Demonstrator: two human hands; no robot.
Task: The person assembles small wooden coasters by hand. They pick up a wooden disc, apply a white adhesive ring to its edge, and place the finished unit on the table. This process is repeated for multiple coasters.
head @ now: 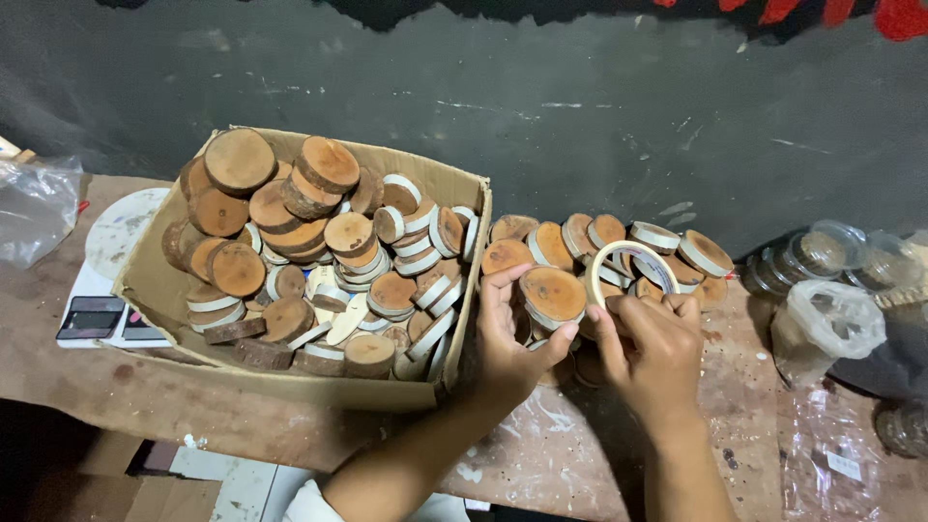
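Observation:
My left hand holds a round wooden slice by its edge, its reddish face up. My right hand grips a roll of pale tape just right of the slice, the roll standing on edge and touching the slice's rim. Both hands hover over a pile of similar wooden slices lying on the worn table, against the dark wall. Some slices in the pile have pale tape round their rims.
A tilted cardboard box full of wooden slices sits at left. Behind it lie a white disc and a small digital scale. Clear plastic bags and lidded containers stand at right; another bag lies far left.

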